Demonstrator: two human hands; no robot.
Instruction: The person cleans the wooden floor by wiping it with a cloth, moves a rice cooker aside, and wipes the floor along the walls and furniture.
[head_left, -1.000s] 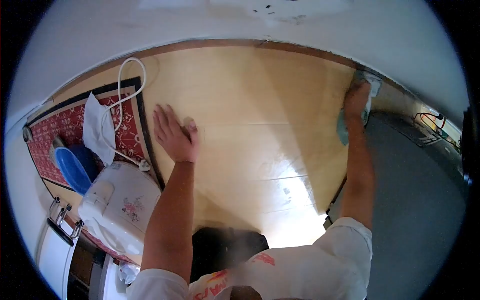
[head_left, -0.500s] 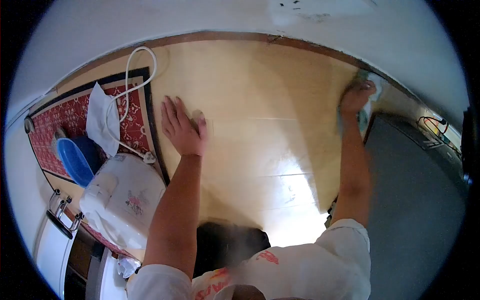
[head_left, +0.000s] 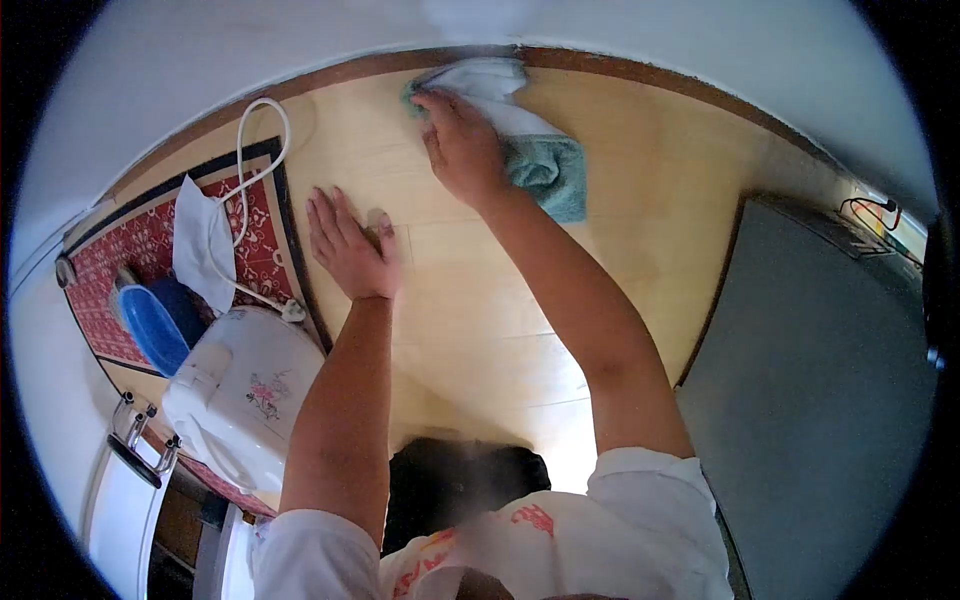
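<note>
Your right hand (head_left: 465,150) grasps a soft green-and-white cloth (head_left: 557,170) on the pale wood-look surface (head_left: 650,200), near the white wall (head_left: 330,35). Your left hand (head_left: 352,248) lies open, palm down, beside the black-bordered red patterned mat (head_left: 130,245).

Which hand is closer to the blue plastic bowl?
Left. The left hand lies palm down just beyond the edge of the patterned mat where the bowl sits; the right hand is farther away, over the cloth.
</note>
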